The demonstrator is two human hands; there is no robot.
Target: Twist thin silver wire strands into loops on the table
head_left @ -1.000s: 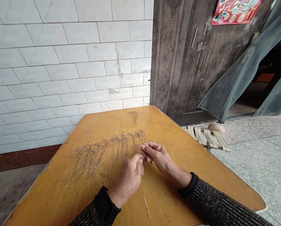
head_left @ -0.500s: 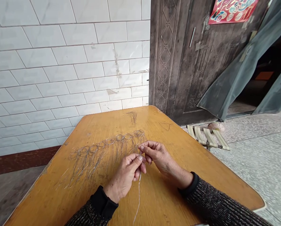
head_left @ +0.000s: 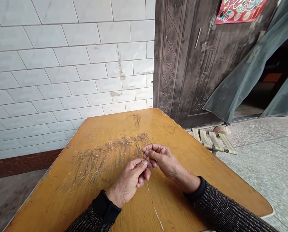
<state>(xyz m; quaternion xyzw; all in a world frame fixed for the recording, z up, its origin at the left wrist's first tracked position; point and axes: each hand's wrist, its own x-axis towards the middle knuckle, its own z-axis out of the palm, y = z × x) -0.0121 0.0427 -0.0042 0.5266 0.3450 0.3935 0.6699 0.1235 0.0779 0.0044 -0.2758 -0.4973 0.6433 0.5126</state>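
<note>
A thin silvery wire [head_left: 154, 207] hangs from my hands, its free end trailing toward the near side of the table. My left hand [head_left: 131, 180] is closed, with thumb and index finger pinching the wire. Just above and to the right, my right hand [head_left: 162, 161] pinches the wire's upper part between thumb and forefinger. The two hands nearly touch. Beyond them a row of looped wires [head_left: 112, 145] lies across the wooden table [head_left: 182, 193], with straight tails pointing toward me. The bit of wire between the fingertips is too small to make out.
More loose wires [head_left: 137, 120] lie at the table's far end, and a bent wire [head_left: 170, 129] sits right of them. A white tiled wall [head_left: 69, 74] and a dark door [head_left: 182, 80] stand behind. Beside the table is a low strapped stool [head_left: 213, 140].
The wire's hanging tail has swung from the left to the right. Both hands keep their pinch and have shifted very slightly to the right.
</note>
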